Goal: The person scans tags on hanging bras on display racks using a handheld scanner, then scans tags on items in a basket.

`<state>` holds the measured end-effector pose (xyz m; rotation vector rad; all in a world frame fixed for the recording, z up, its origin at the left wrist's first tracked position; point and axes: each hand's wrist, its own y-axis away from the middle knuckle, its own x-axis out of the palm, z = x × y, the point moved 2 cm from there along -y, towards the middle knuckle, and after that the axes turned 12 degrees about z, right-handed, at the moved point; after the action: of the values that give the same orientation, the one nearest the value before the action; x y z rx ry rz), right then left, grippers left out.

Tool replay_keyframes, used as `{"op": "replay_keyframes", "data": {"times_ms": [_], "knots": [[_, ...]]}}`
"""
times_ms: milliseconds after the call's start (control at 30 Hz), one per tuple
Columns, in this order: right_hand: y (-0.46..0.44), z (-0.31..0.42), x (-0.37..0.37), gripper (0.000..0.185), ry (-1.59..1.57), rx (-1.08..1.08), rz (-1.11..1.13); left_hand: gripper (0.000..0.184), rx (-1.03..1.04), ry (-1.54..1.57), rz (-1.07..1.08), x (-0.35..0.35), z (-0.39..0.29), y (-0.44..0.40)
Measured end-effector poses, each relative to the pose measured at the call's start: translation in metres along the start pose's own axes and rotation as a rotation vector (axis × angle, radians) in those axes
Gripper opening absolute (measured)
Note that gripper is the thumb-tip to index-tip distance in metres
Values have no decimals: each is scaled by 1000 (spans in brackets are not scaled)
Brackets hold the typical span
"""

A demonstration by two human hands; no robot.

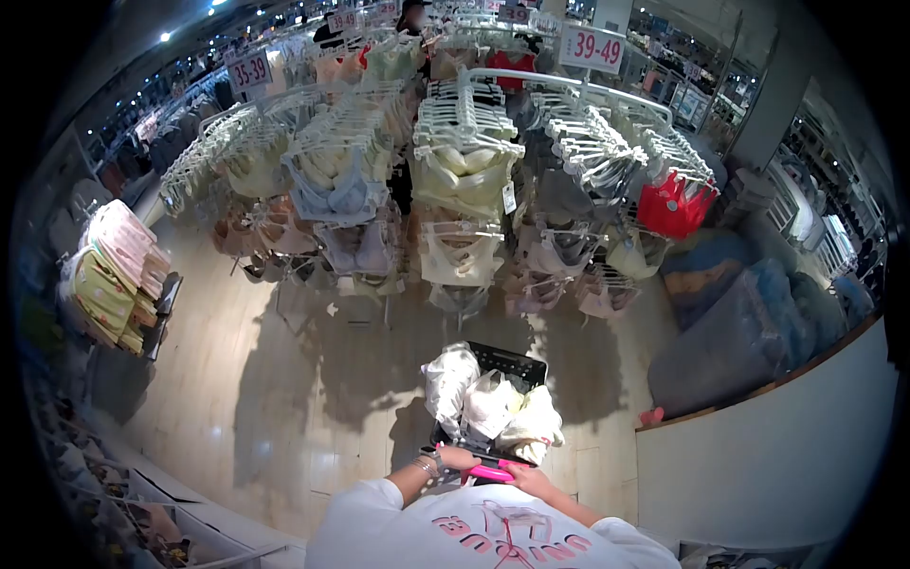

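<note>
A black shopping basket (512, 361) is in front of my body, low in the head view. White and cream garments (491, 402) fill it and hang over its sides. My left hand (459, 458), with a watch and bracelets on its wrist, is closed on the left end of the pink handle (492, 471). On the handle's right end my right hand (529, 480) is closed too. Parts of the fingers of both hands are hidden from above.
Ahead stand racks of bras (462, 180) on white hangers, under price signs (591, 47). Folded pink and green clothes (118, 275) hang at the left. A white counter (768, 455) and large wrapped bundles (725, 332) border the right. Another person (412, 17) is far back.
</note>
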<state>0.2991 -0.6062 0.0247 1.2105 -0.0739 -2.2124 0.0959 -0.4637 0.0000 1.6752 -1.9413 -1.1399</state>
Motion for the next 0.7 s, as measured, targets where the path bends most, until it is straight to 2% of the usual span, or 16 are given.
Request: {"op": "replay_keyframes", "data": {"times_ms": [33,100,167,200,300,433,500,600,633,700], "knots": [[2,-5,4,40,59,-75,-9,56,-38,0,45,4,5,-11],[6,-1,-6,41,-28,-33,-1,56,-73,-23,82,-2,-20,13],[5,4,-15,43,-57,-61,25,57,-43,66,18,6,-22,22],[2,3,-15,44,-65,-95,61,62,-121,89,71,7,-27,27],[6,-1,-15,42,-54,-231,37,57,-147,198,-9,17,-37,38],[12,-14,-16,40,-21,-276,74,57,-233,364,-27,53,-22,12],[16,-17,-25,39,-11,-346,70,52,-121,488,-93,72,-26,9],[26,-16,-46,33,52,-422,117,44,-149,686,-137,97,-29,2],[25,-20,-44,30,95,-508,127,49,-214,733,-146,102,-37,6],[25,-25,-55,26,198,-669,155,55,-182,798,-279,117,-43,1]]}}
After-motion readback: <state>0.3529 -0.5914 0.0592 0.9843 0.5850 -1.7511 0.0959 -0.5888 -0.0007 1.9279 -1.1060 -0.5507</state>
